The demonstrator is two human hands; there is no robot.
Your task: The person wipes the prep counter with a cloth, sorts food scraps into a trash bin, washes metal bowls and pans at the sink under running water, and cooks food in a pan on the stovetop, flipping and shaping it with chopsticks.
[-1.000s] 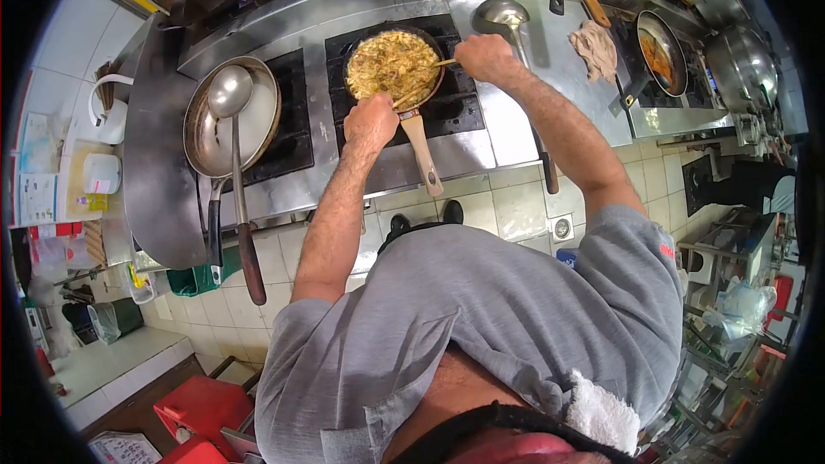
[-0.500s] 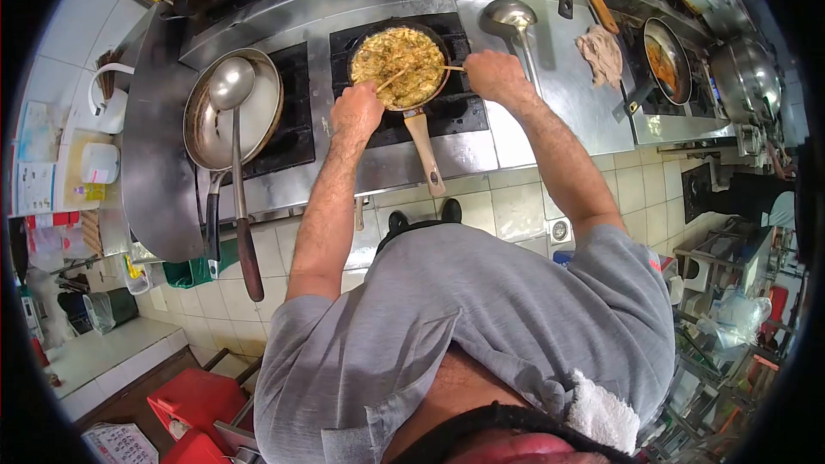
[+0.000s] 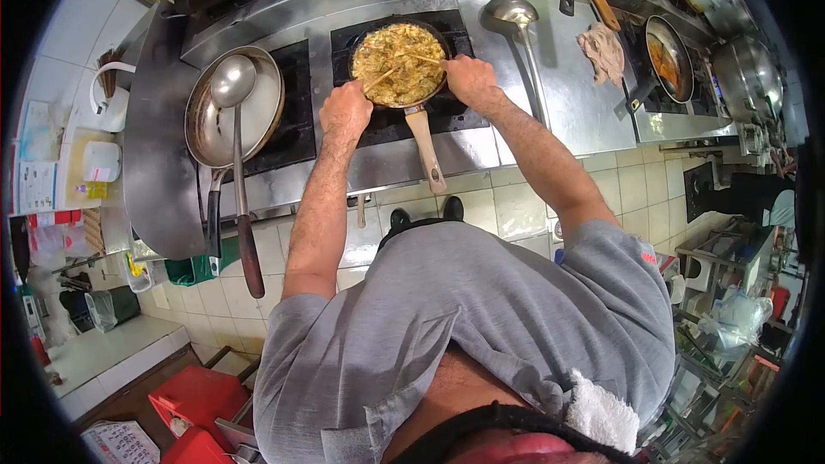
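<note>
A frying pan (image 3: 356,45) with a beige handle (image 3: 422,144) sits on the middle burner, filled with a yellow, lumpy egg-like mixture (image 3: 397,58). At the pan's lower left rim, my left hand (image 3: 345,110) is closed around a thin wooden chopstick (image 3: 379,80) whose tip dips into the mixture. From the right rim, my right hand (image 3: 471,81) grips another wooden chopstick (image 3: 424,58), which reaches over the food toward the pan's middle. Neither hand touches the pan handle, which points toward my body.
To the left, a larger pan (image 3: 191,120) carries a steel ladle (image 3: 233,82) with a dark handle. Another ladle (image 3: 511,10) and a crumpled cloth (image 3: 601,51) lie on the steel counter at right. Beyond them is a pan with orange residue (image 3: 668,60). Someone in dark clothing (image 3: 739,198) is at far right.
My right hand has moved left, pushing its chopstick farther across the pan. My left hand has shifted slightly left, and the mixture's surface has changed a little.
</note>
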